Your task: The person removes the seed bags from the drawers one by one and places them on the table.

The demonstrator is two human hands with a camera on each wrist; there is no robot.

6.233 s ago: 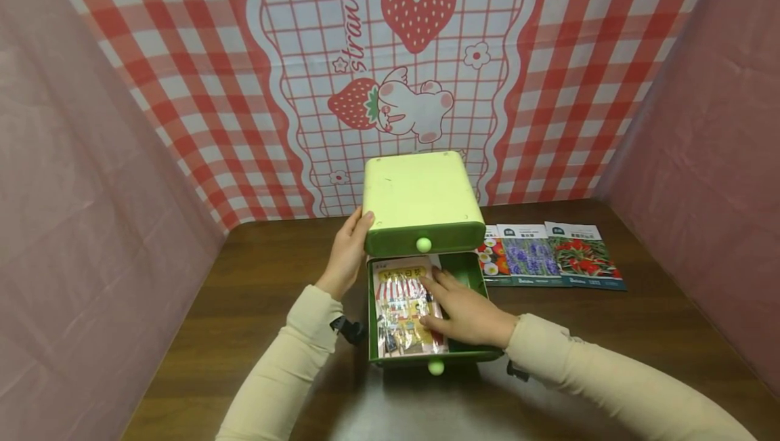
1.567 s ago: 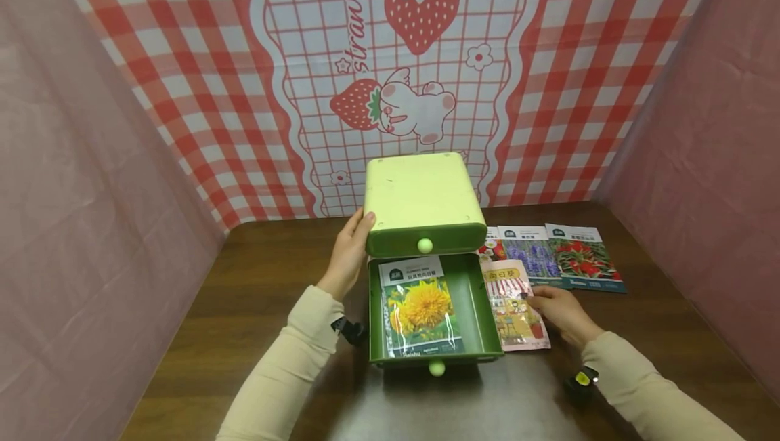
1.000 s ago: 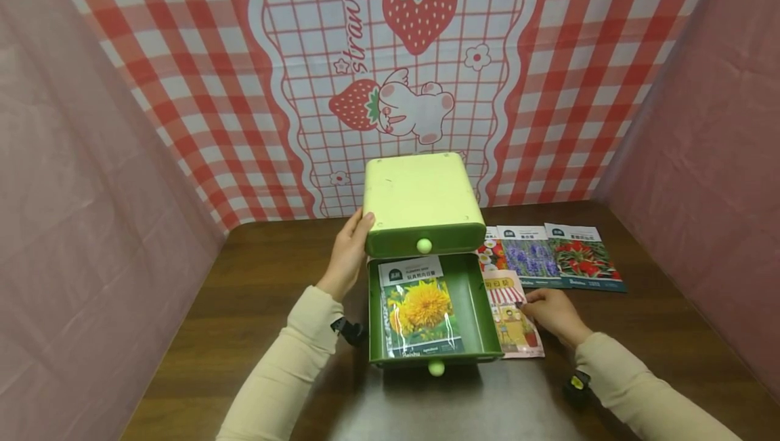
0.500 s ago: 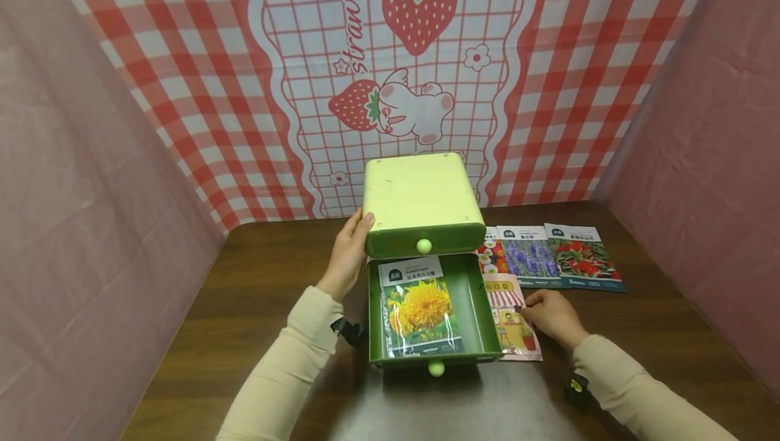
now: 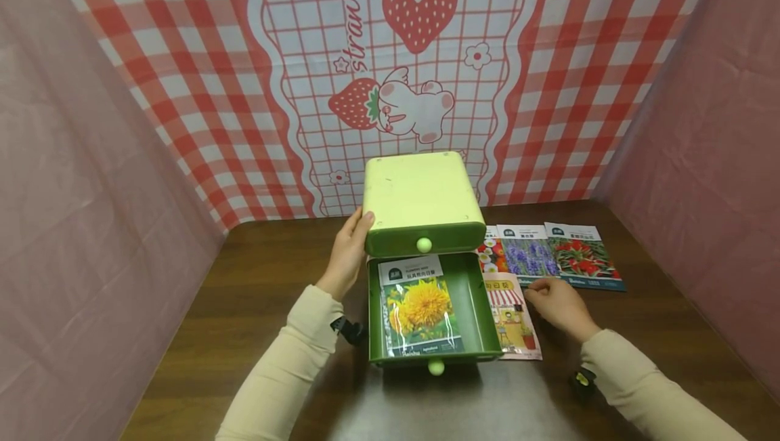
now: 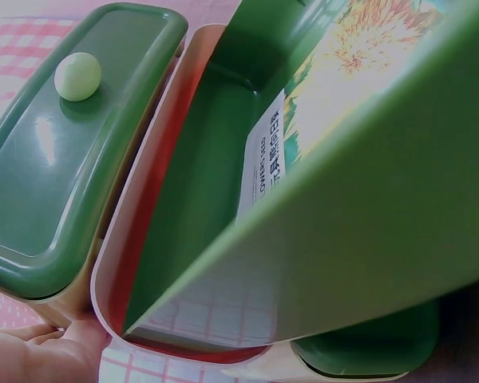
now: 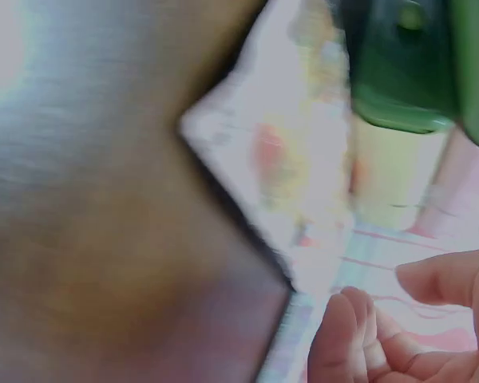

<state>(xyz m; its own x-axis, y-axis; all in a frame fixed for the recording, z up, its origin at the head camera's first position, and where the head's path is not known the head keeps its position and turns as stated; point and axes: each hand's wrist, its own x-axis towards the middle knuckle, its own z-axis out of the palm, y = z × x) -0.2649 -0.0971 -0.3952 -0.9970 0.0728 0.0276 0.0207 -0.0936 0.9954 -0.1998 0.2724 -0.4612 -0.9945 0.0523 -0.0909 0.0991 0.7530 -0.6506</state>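
Note:
My left hand (image 5: 349, 255) rests against the left side of a small cream and green drawer unit (image 5: 420, 190). Its thumb lies at the unit's front corner. A drawer (image 5: 475, 319) below the shut top one is pulled out and holds a flower seed packet (image 5: 423, 309) with a yellow bloom. Right of the drawer, a pink sunflower seed packet (image 5: 514, 319) lies on the table, its left part hidden by the drawer. My right hand (image 5: 562, 307) is beside that packet's right edge. In the right wrist view, thumb and fingers (image 7: 339, 335) stand apart with nothing between them.
Behind the pink packet lie a packet with red and white flowers (image 5: 490, 257), a lavender packet (image 5: 529, 251) and a red-flower packet (image 5: 585, 255). Another green drawer front (image 6: 375, 343) shows under the pulled-out drawer. A checked cloth (image 5: 567, 75) hangs behind the dark wooden table (image 5: 256, 271).
The pink packet was taken from the drawer, uncovering the yellow-flower packet, and set on the table to the right. My right hand has just let go of it. My left hand stays put.

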